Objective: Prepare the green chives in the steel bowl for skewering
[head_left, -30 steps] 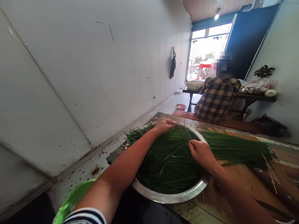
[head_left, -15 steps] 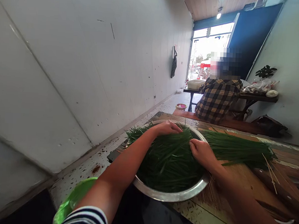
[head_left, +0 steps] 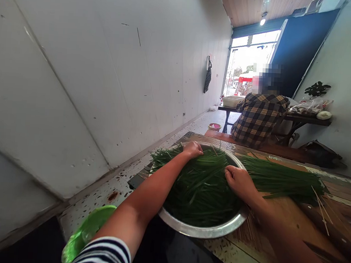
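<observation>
A wide metal bowl (head_left: pixel 201 231) is full of long, thin green garlic chives (head_left: pixel 203 192). Over its far left part, my left hand (head_left: pixel 193 149) is closed with curled fingers on the chives. My right hand (head_left: pixel 240 182) is at the bowl's right rim, thumb and fingers pinched together beside the ends of the chives; what lies in the pinch is hidden. A thin wooden stick (head_left: pixel 214 151) shows among the chives between the hands.
More chives (head_left: pixel 281 176) lie on the wooden table right of the bowl. Several thin skewers (head_left: pixel 249 231) lie beside the bowl, others (head_left: pixel 321 211) farther right near a knife (head_left: pixel 325 223). A green-lined bin (head_left: pixel 85 229) stands at lower left. A person in a plaid shirt (head_left: pixel 258 118) sits ahead.
My left hand has drawn back to the left, its fingers now more curled. My right hand stays at the bowl's rim. The view has shifted slightly.
</observation>
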`<state>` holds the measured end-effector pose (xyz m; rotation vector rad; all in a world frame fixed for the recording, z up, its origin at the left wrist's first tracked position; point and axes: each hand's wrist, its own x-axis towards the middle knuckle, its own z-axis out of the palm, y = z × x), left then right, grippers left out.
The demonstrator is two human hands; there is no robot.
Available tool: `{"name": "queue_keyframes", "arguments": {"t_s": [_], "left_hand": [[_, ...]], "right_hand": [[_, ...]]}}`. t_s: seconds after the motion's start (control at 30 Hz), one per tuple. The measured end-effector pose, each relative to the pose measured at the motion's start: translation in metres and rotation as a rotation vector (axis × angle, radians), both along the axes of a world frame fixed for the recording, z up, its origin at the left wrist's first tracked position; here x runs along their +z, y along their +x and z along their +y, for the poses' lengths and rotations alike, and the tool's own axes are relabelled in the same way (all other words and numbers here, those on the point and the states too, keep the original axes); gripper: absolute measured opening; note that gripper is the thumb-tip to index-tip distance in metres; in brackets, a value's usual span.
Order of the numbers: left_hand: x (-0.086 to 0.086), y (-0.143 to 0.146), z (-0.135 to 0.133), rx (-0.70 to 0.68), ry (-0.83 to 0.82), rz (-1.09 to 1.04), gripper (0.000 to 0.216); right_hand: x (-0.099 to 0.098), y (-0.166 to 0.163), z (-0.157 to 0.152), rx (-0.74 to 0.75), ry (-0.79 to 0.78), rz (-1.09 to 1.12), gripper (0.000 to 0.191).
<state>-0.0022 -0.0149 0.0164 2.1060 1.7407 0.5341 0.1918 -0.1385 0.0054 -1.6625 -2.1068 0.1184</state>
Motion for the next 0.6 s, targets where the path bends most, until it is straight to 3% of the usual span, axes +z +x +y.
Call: {"name": "queue_keyframes", "arguments": {"t_s": [0.13,0.27,0.47,0.6], "left_hand": [[-0.0035,0.0011,0.0036,0.030,0.028,-0.196,0.023],[-0.0064,0.0047,0.0028,-0.042,-0.020,-0.404,0.030],[-0.0031,0.0070,-0.0022,-0.113,-0.037,-0.486,0.030],[-0.0016,0.0085,-0.0036,-0.077,-0.115,-0.596,0.033]], "right_hand": [[0.0013,-0.0006,-0.0008,-0.003,-0.004,0.001,0.028],[0.0015,-0.0006,-0.0013,-0.002,-0.001,0.004,0.028],[0.0003,0.0002,-0.0009,0.001,0.003,0.003,0.028],[-0.0003,0.0005,-0.0004,-0.002,0.002,0.003,0.028]]}}
